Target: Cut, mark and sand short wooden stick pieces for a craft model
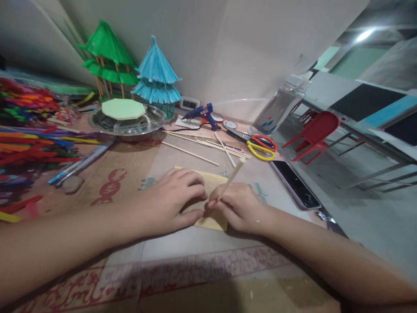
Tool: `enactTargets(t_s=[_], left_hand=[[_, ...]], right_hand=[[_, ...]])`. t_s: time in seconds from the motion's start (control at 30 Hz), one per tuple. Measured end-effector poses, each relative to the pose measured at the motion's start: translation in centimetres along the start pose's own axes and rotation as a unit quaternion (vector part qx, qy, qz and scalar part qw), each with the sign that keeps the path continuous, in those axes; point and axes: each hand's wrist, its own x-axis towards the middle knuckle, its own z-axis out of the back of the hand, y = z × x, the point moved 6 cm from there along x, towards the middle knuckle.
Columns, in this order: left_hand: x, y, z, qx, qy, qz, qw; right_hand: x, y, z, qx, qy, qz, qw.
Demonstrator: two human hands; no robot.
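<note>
Green model: upper left of frame, two-tier roof.
Metal dish: left of centre, pale green polygon on top.
Left hand: frame centre, over yellow sheet; thumb and fingers parted, nothing gripped.
Yellow sheet: centre, on worktop, partly under both hands.
Stick: right of centre, tilted, top end up.
Right hand: clamped on stick, just beside left hand.
Scissors: right, near phone.

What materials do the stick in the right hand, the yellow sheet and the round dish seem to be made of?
Stick: probably wood, matt and pale tan.
Yellow sheet: likely paper, dull, thin and flat.
Round dish: apparently polished metal, silvery with bright reflections.
</note>
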Motion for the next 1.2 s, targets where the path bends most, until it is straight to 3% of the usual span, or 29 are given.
enactTargets(t_s=[0.63,0.77,0.9,1.07,1.13,1.2], left_hand=[[0.1,-0.2,0.1,0.001,-0.001,-0.007,1.0],[0.0,-0.2,0.0,-0.004,0.004,-0.008,1.0],[-0.1,-0.1,0.0,0.005,-0.003,-0.01,1.0],[0.0,0.0,0.0,0.001,0.0,-0.008,1.0],[0.1,-0.1,0.1,0.007,0.0,-0.005,1.0],[0.1,-0.1,0.0,0.01,0.004,-0.003,1.0]], right_hand=[[0.1,-0.5,0.1,0.01,-0.009,-0.032,0.999],[0.2,-0.2,0.0,0.032,0.01,-0.005,0.999],[0.0,-0.4,0.1,-0.011,-0.004,-0.018,1.0],[0.1,-0.1,-0.4,0.033,0.012,0.005,0.999],[0.2,-0.8,-0.2,0.025,0.002,-0.029,0.999],[0.1,-2.2,0.1,0.064,-0.023,-0.111,0.992]])
